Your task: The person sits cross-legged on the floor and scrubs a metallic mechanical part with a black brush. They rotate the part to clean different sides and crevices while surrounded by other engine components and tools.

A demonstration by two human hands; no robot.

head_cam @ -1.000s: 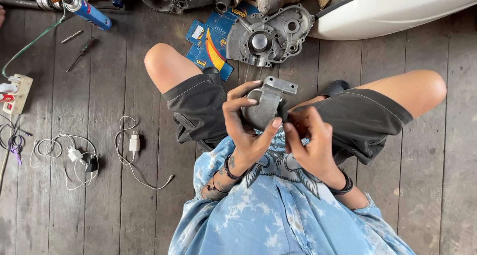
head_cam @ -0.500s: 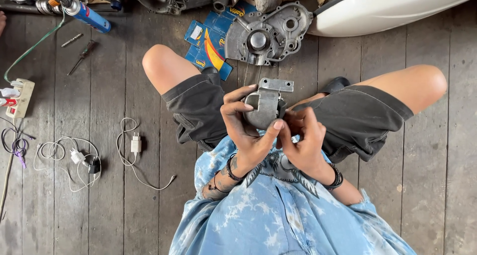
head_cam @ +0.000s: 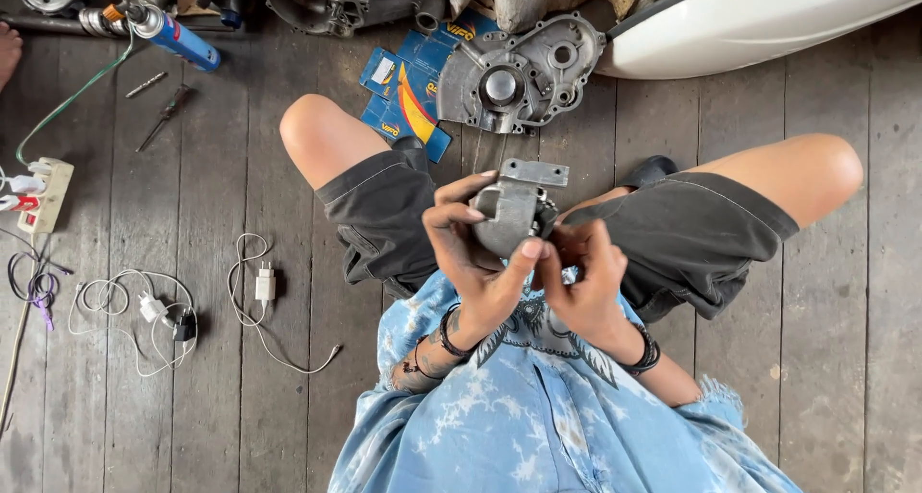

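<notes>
A grey metal housing (head_cam: 514, 215) is being gripped by the left hand (head_cam: 471, 253) and worked by the right hand (head_cam: 576, 272); steady support is being advised.

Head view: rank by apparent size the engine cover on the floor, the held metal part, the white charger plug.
1. engine cover
2. held metal part, nearer the camera, so this order is unsure
3. white charger plug
</notes>
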